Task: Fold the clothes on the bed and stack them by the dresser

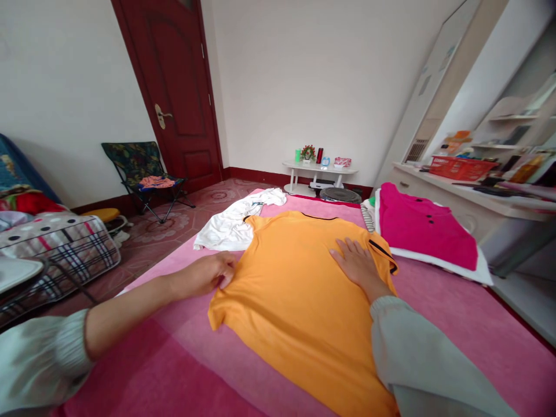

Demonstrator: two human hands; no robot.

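An orange T-shirt (pixel 295 284) with black trim at the neck and sleeve lies spread over the pink bed cover (pixel 182 353). At the shirt's left side edge, my left hand (pixel 219 271) is closed, its fingers pinching the cloth. My right hand (pixel 358 260) lies flat on the shirt's upper right part, near the black-trimmed sleeve, with its fingers stretched out. Beyond the shirt on the left is a crumpled white garment (pixel 234 220). Folded clothes lie to the right, with a magenta top (pixel 425 229) uppermost.
A low white table (pixel 319 168) with small items stands by the far wall. On the right, a red basket (pixel 460 168) sits on a cluttered dresser (pixel 486 200). A folding chair (pixel 139 165) stands near the dark red door (pixel 174 87). Bedding (pixel 65 249) is at the left.
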